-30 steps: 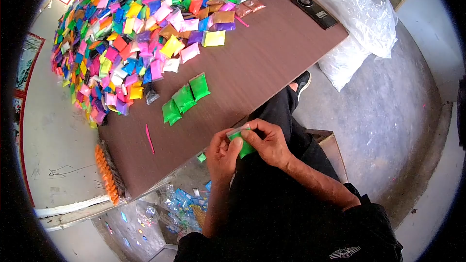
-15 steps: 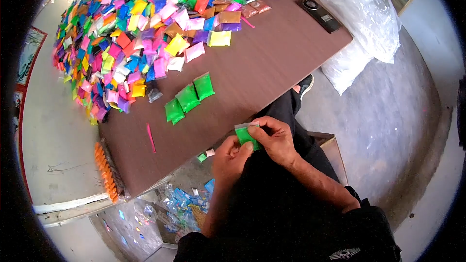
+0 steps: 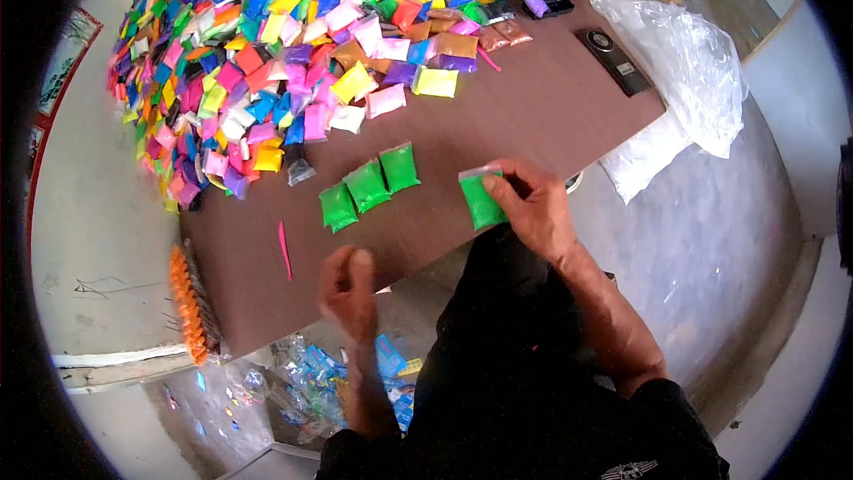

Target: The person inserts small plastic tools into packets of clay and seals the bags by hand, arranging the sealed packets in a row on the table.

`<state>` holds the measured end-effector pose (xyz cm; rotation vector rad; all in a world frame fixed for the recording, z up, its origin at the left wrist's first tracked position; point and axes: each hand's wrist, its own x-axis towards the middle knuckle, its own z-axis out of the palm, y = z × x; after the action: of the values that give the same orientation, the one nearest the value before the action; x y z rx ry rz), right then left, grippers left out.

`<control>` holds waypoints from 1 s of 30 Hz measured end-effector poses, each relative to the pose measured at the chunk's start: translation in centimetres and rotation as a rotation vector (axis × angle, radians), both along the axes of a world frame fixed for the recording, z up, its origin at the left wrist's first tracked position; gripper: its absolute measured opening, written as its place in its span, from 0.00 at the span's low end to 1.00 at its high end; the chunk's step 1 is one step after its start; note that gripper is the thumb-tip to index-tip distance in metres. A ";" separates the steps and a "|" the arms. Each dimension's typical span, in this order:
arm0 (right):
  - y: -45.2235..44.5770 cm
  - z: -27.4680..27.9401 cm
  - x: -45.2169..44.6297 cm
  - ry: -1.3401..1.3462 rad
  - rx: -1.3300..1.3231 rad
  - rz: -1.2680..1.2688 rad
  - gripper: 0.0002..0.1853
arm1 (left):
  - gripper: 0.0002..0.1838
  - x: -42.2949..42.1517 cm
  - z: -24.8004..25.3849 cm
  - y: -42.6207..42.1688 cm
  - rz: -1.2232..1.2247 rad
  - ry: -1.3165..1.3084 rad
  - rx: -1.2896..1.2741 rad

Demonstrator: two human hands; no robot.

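My right hand (image 3: 533, 209) pinches the top strip of a small clear zip bag with green filling (image 3: 484, 203) between thumb and fingers. The bag hangs over the table's near edge. My left hand (image 3: 349, 289) is apart from it, near the table edge further left, fingers curled in and slightly blurred; nothing shows in them. Three similar green bags (image 3: 366, 185) lie in a slanted, touching row on the brown table (image 3: 418, 240). A thin pink plastic stick (image 3: 284, 251) lies left of that row.
A large heap of colourful small bags (image 3: 293, 53) covers the far left of the table. A black device with a round dial (image 3: 613, 62) and a black tray (image 3: 555, 5) lie at the right. Clear plastic sheeting (image 3: 684, 71) hangs beyond. An orange-bristled brush (image 3: 188, 307) stands at the left corner.
My hands have parted. The right one has lifted the green bag up towards the table, while the left one has let go of it and moved left. The view has shifted slightly.
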<state>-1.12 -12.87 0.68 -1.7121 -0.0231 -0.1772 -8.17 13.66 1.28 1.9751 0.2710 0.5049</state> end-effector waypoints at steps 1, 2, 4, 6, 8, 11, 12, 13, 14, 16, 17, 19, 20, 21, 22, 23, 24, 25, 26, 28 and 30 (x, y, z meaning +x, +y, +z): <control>-0.1 0.3 0.9 -0.043 -0.106 -0.022 0.11 | 0.11 0.4 -0.7 2.2 0.067 0.008 0.021; -0.2 0.3 1.8 -0.086 -0.144 -0.017 0.13 | 0.11 0.7 -1.1 4.2 0.133 0.017 0.042; 0.0 -0.1 3.4 -0.099 -0.211 -0.026 0.14 | 0.11 1.3 -0.6 7.0 0.209 0.023 0.248; 0.1 -0.7 4.2 -0.109 -0.281 -0.038 0.15 | 0.11 1.9 -0.9 9.7 0.279 0.033 0.451; 0.2 -1.4 4.4 -0.230 -0.504 -0.119 0.17 | 0.12 2.2 -2.2 12.1 0.264 -0.140 0.861; 0.4 -1.7 3.5 -0.225 -0.512 -0.149 0.19 | 0.13 2.0 -3.4 13.3 0.218 -0.013 0.731; 0.3 -1.5 3.2 -0.218 -0.520 -0.146 0.19 | 0.13 2.3 -3.4 13.1 0.216 -0.005 0.724; 0.3 -1.2 2.9 -0.299 -0.603 -0.091 0.20 | 0.13 2.4 -3.0 12.6 0.236 0.019 0.704; 0.3 -0.9 2.6 -0.382 -0.684 -0.033 0.22 | 0.13 2.5 -2.8 12.4 0.259 0.041 0.685; 0.6 -0.4 1.8 -0.385 -0.756 0.050 0.24 | 0.13 2.8 -2.8 12.4 0.249 0.064 0.712; 0.8 -0.5 1.5 -0.391 -0.824 0.127 0.27 | 0.13 2.8 -2.8 12.5 0.238 0.079 0.742; 0.7 -1.4 1.1 -0.364 -0.917 0.197 0.31 | 0.13 2.9 -2.8 12.6 0.225 0.086 0.771; 0.7 -1.4 1.1 -0.349 -0.952 0.211 0.32 | 0.12 2.9 -2.8 12.6 0.213 0.085 0.801; 0.7 -1.3 0.9 -0.333 -0.985 0.225 0.33 | 0.12 2.8 -2.7 12.6 0.214 0.096 0.801; 0.8 -1.5 0.7 -0.325 -0.985 0.229 0.33 | 0.12 2.9 -2.5 12.5 0.205 0.092 0.813; 0.7 -1.6 0.8 -0.323 -0.997 0.233 0.34 | 0.12 3.2 -2.4 12.3 0.199 0.076 0.821; 0.6 -1.6 0.9 -0.328 -1.011 0.235 0.35 | 0.12 3.4 -2.4 12.3 0.201 0.068 0.814; 0.5 -1.6 1.0 -0.337 -1.017 0.231 0.35 | 0.12 3.3 -2.4 12.5 0.199 0.068 0.811; 0.5 -1.7 0.9 -0.348 -1.007 0.228 0.35 | 0.11 3.3 -2.4 12.6 0.198 0.066 0.810; 0.5 -1.6 1.0 -0.365 -0.993 0.222 0.35 | 0.11 3.3 -2.6 13.0 0.194 0.043 0.792; 0.3 -1.5 0.8 -0.329 -0.917 0.245 0.35 | 0.11 2.9 -2.5 12.9 0.181 0.032 0.776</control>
<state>-0.30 -12.55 -0.81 -2.5459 -0.6395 -0.2898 -5.27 26.54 -1.26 2.7270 0.3024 0.7748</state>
